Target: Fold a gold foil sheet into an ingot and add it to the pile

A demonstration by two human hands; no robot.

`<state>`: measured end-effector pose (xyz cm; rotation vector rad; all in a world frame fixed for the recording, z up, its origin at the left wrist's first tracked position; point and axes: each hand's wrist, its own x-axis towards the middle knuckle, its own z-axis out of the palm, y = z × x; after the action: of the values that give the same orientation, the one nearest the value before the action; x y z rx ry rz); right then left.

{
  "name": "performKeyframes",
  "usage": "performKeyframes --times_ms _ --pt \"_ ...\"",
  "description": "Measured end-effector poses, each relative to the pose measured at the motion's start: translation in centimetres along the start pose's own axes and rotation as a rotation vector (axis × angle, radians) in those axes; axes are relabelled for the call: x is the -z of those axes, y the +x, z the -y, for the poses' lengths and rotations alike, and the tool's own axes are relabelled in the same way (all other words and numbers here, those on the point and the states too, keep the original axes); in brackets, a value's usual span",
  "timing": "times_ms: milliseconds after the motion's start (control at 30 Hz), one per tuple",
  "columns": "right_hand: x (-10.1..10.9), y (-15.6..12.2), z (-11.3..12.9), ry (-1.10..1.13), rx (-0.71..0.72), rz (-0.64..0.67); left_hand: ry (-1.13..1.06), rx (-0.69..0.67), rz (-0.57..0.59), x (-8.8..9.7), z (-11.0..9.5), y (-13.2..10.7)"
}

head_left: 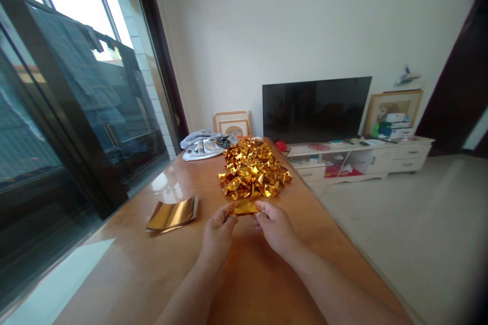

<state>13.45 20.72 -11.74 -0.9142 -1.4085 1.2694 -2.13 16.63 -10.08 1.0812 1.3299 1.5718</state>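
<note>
Foil [246,207] held at both ends

The foil is between the two hands, over the bench [263,284], just on the near side of the pile [253,170] of folded gold pieces. It looks like thin metallic paper, so it should be very light, smooth and a little slippery, stiff enough to keep a crease yet easily dented or torn if pulled hard. The short ends look the best place to take hold, with a light pinch that leaves the middle uncrushed.

The left hand [218,228] grasps the left end, thumb and fingertips brought nearly together with only the foil's thickness between them. The right hand [277,227] pinches the opposite end in the same way, its lower fingers curled beneath; whether those fingers also touch the foil, I cannot tell. Nor is it clear whether the foil touches the bench.

To the left, apart from the left hand, lies the stack [171,215] of flat gold sheets, slightly curled. Their broad faces look slick, so an edge or corner would be the easier grip.
</note>
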Motion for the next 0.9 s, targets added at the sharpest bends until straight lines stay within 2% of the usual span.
performKeyframes --times_ms 333,533,700,900 --pt "0.0 -0.2 -0.5 -0.256 0.193 0.000 0.035 -0.018 -0.029 0.3 1.1 0.4" --pt "0.3 -0.5 0.1 -0.382 0.229 -0.019 0.021 -0.029 -0.032 0.3 1.0 0.4" --pt "0.3 -0.6 0.5 -0.414 0.255 -0.017 0.041 -0.039 -0.016 0.2 0.8 0.4" --pt "0.3 -0.5 0.4 -0.442 0.268 -0.022 0.093 -0.051 -0.033 0.5 1.4 0.6"
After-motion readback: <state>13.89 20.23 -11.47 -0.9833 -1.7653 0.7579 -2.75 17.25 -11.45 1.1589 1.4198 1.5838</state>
